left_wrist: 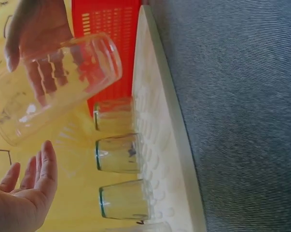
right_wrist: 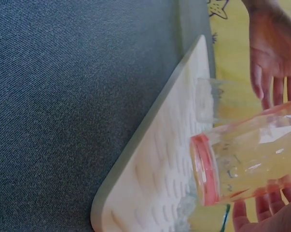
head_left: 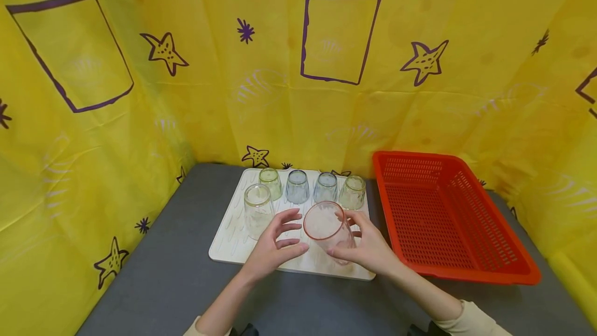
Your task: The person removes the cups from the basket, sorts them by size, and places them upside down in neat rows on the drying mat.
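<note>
My right hand (head_left: 370, 247) holds a clear pink-tinted drinking glass (head_left: 325, 222) above the front of a white drying board (head_left: 228, 242), its thumb and fingers around the side. The glass is tilted, its open pink rim toward the head camera. Just left of it, my left hand (head_left: 274, 249) has its fingers loosely spread, with a gap to the glass in the left wrist view. Behind the left hand a tall clear glass (head_left: 258, 211) stands upside down on the board. The board's ridged surface shows beneath the glass (right_wrist: 251, 159) in the right wrist view.
Along the board's back edge stand several short upturned glasses: a green one (head_left: 270, 183), blue ones (head_left: 297, 188) and a yellowish one (head_left: 352, 193). A red plastic basket (head_left: 387, 211) sits to the right on the grey table (head_left: 168, 274). Yellow patterned cloth (head_left: 280, 118) surrounds the table.
</note>
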Demonstrator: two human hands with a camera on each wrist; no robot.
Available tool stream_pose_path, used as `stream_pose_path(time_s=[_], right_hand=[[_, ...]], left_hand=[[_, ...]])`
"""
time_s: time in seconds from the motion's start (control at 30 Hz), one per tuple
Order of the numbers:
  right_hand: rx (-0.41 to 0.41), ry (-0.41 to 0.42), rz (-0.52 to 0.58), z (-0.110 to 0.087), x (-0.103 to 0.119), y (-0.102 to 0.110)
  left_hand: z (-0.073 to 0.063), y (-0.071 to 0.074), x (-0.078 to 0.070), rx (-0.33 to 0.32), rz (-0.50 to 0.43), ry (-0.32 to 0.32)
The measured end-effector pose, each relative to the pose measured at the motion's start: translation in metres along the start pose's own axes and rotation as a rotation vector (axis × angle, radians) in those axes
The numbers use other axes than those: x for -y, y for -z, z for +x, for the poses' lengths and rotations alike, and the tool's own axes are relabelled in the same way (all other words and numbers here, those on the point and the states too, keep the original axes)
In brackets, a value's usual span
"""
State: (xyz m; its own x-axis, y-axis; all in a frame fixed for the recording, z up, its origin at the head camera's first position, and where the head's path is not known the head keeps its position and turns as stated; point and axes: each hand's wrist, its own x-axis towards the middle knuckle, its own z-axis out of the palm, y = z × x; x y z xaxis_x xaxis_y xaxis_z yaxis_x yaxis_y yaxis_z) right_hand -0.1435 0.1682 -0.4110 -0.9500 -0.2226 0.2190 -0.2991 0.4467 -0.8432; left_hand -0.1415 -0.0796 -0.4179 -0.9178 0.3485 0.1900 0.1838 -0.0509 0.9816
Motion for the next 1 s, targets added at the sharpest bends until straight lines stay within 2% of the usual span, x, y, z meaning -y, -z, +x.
stream_pose_path(time_s=[0.17,0.37,0.67,1.0], right_hand=[[0.021,0.03,-0.046,0.0,-0.002,-0.004],[0.039,0.056,-0.062,-0.001,-0.001,-0.008],[0.048,0.109,-0.089,-0.002,0.0,-0.01],[0.048,0.118,-0.104,-0.003,0.001,-0.011]], left_hand=[[0.005,-0.006,-0.003,0.022,0.082,0.013],[0.01,-0.012,-0.005,0.018,0.172,0.035],[0.014,-0.017,-0.005,0.006,0.215,0.045],[0.014,-0.015,-0.002,-0.004,0.212,0.025]])
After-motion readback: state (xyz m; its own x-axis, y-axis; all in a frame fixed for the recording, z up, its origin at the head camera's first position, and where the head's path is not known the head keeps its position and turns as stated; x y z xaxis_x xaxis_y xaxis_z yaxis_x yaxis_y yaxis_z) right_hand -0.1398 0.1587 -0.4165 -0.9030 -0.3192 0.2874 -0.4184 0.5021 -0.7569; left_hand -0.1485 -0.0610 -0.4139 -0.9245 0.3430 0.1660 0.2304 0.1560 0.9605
